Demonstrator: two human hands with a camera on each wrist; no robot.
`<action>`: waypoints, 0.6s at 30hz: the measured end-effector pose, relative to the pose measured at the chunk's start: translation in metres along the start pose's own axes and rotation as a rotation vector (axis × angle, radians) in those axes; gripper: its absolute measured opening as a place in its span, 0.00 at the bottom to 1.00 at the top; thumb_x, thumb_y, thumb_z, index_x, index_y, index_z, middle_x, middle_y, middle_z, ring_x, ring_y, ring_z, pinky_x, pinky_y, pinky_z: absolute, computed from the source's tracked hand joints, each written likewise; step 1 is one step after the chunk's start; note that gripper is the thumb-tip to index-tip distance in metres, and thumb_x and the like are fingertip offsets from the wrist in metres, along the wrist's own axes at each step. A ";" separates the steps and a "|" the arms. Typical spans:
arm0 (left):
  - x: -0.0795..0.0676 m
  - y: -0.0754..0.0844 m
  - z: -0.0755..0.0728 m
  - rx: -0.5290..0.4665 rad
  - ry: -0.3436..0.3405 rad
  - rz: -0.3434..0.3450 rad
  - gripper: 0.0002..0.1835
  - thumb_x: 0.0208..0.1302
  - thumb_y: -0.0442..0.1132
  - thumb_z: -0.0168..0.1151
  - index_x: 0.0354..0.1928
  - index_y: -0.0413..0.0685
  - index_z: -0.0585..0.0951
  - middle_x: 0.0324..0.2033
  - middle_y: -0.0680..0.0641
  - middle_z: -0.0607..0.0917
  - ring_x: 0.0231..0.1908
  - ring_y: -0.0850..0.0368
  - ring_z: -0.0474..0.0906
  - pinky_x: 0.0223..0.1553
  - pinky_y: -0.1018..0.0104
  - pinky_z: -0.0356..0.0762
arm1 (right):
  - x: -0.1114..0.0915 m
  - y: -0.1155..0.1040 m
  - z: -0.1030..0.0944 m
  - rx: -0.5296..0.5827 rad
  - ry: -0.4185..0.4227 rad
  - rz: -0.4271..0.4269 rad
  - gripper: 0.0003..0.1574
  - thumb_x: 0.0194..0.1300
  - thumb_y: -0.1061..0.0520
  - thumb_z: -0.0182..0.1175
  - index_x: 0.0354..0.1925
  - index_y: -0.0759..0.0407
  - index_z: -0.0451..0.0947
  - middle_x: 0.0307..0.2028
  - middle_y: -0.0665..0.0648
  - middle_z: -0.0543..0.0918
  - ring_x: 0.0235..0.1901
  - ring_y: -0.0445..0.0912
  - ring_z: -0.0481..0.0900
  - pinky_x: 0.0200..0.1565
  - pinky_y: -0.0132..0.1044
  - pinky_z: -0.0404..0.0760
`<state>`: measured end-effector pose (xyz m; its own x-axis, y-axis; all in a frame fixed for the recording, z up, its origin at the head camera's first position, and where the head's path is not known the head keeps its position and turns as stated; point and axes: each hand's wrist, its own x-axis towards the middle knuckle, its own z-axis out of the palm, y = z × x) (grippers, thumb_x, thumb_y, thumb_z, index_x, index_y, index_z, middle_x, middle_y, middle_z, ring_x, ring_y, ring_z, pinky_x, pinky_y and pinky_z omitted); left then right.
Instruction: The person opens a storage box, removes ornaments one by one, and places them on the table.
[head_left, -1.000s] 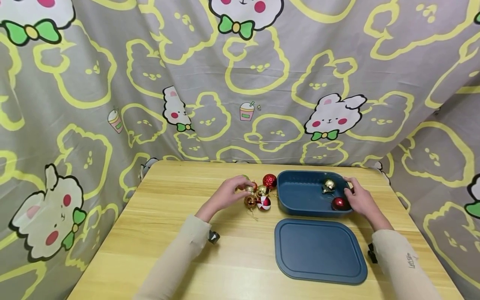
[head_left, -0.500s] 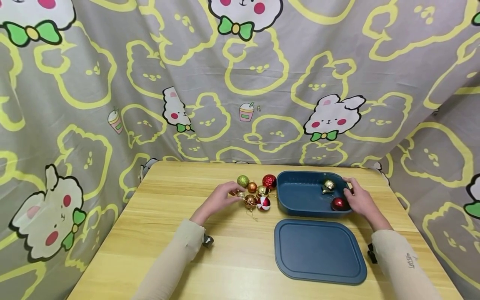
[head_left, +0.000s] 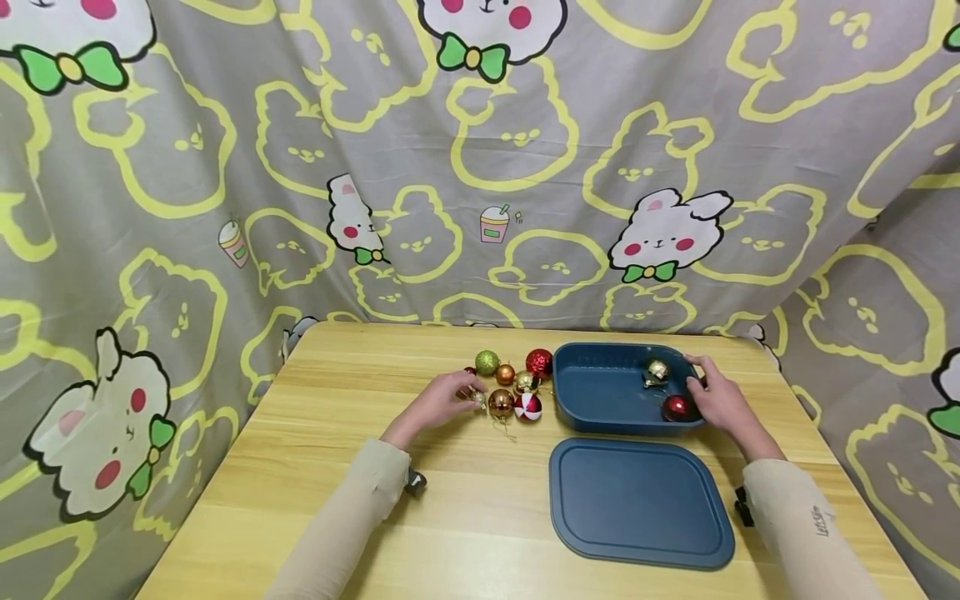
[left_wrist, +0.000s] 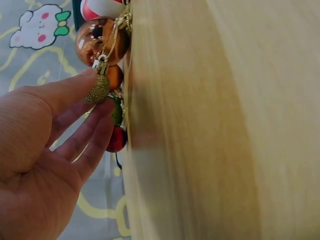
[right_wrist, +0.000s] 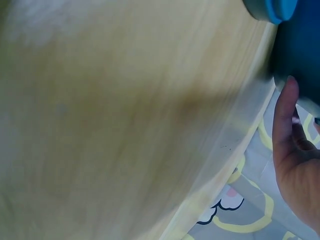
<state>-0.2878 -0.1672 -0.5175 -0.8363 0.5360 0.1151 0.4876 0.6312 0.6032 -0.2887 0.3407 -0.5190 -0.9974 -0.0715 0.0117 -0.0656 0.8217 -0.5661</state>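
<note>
In the head view my left hand (head_left: 438, 404) is at the left edge of a cluster of Christmas baubles. Its thumb and fingertips pinch a small gold glitter bauble (left_wrist: 98, 90), with its metal cap showing in the left wrist view. Close by lie a copper bauble (head_left: 501, 402), a red-and-white bauble (head_left: 528, 407), a green glitter bauble (head_left: 487, 362), a small orange bauble (head_left: 506, 374) and a red glitter bauble (head_left: 538, 362). My right hand (head_left: 722, 400) grips the right end of a blue rectangular container (head_left: 592, 424). Inside are a gold bauble (head_left: 657, 370) and a dark red bauble (head_left: 678, 407).
A flat blue lid (head_left: 641, 502) lies in front of the container on the wooden table (head_left: 315, 417). A patterned curtain (head_left: 420, 267) hangs along the table's back and sides. Another gold bauble (head_left: 525, 382) sits within the cluster, near the container's left end.
My left hand has drawn back left and slightly toward me, bringing the small gold glitter bauble with it. The green and orange baubles are uncovered now. My right hand stays on the container.
</note>
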 end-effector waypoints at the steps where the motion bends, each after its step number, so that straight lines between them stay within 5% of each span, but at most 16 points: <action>1: 0.000 0.000 0.001 0.007 -0.002 0.002 0.16 0.66 0.33 0.71 0.55 0.45 0.85 0.51 0.47 0.88 0.46 0.55 0.84 0.53 0.60 0.84 | 0.000 0.000 0.000 0.001 0.000 0.000 0.32 0.83 0.51 0.41 0.77 0.63 0.55 0.38 0.67 0.76 0.33 0.57 0.75 0.34 0.41 0.71; 18: 0.000 -0.005 0.006 0.025 -0.025 -0.023 0.15 0.66 0.35 0.71 0.55 0.48 0.86 0.48 0.49 0.89 0.45 0.55 0.86 0.53 0.57 0.84 | -0.001 -0.003 -0.001 0.007 0.037 -0.025 0.30 0.81 0.55 0.45 0.75 0.64 0.60 0.38 0.68 0.79 0.30 0.53 0.75 0.30 0.39 0.71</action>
<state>-0.2887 -0.1668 -0.5256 -0.8407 0.5354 0.0814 0.4750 0.6569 0.5856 -0.2880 0.3391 -0.5163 -0.9959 -0.0705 0.0562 -0.0900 0.8159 -0.5711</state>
